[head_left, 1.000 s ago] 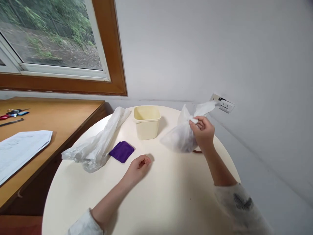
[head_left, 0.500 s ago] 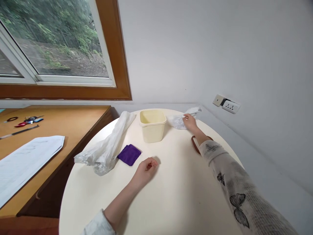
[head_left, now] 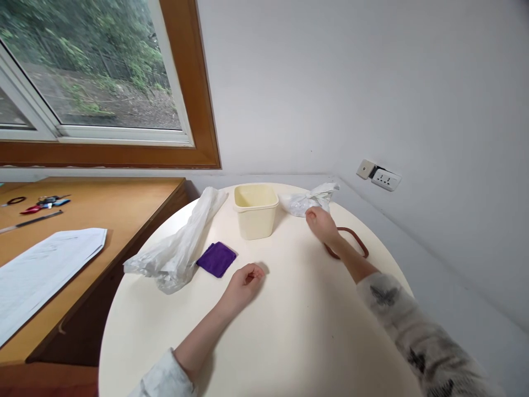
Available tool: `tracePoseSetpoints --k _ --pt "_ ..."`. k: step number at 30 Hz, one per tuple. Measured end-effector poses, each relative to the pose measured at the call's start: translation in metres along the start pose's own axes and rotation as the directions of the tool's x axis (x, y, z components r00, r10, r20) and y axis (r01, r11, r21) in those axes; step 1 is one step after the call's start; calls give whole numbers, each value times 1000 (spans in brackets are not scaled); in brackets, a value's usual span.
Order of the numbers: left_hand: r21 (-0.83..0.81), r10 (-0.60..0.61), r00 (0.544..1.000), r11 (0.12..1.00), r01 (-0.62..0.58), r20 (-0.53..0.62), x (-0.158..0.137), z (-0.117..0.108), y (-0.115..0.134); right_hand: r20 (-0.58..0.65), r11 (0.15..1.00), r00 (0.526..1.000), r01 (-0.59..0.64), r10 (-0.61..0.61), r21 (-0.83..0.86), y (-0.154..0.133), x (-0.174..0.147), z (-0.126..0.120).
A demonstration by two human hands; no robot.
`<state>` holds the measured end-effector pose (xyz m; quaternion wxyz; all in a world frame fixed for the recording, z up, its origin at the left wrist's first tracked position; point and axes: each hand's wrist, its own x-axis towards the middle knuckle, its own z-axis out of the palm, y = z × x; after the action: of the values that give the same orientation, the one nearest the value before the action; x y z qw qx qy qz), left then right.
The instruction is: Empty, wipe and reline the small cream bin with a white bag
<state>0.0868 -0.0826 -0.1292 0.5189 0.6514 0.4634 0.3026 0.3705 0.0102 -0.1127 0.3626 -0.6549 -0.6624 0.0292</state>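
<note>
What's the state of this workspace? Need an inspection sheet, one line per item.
Surface: round white table, small dark specks near the front.
Work items: small white bag with bunched top, just right of the cream container.
Clutter: long crumpled bag, folded purple cloth, brown loop partly behind the right forearm.
Left hand: loosely curled, nothing seen in it.
Right hand: nearest the small bag, contact unclear.
Cables: nothing seen.
Surroundings: wooden desk with papers, window, wall socket.

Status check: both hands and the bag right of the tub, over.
Left hand loosely curled, near cloth. Right hand in front of bag, no grip seen. Bag on table, beside tub. Possible obstacle: brown loop, partly behind right wrist.
</note>
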Motion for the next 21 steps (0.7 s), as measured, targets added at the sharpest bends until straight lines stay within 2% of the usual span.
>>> tracePoseSetpoints --k 5,8,13,21 --pt "65 2 1000 998 0 -24 -1 1 1 76 989 989 123 -129 81 -28 -73 24" --pt "89 17 999 996 -14 -34 -1 1 -1 81 979 985 141 -154 147 -38 -97 37" --pt "106 35 998 994 -30 -48 -1 2 -5 97 954 976 166 -195 250 -43 -106 43" --pt "14 52 997 999 -51 -57 -1 2 -9 148 932 971 130 -189 337 -38 -106 47"
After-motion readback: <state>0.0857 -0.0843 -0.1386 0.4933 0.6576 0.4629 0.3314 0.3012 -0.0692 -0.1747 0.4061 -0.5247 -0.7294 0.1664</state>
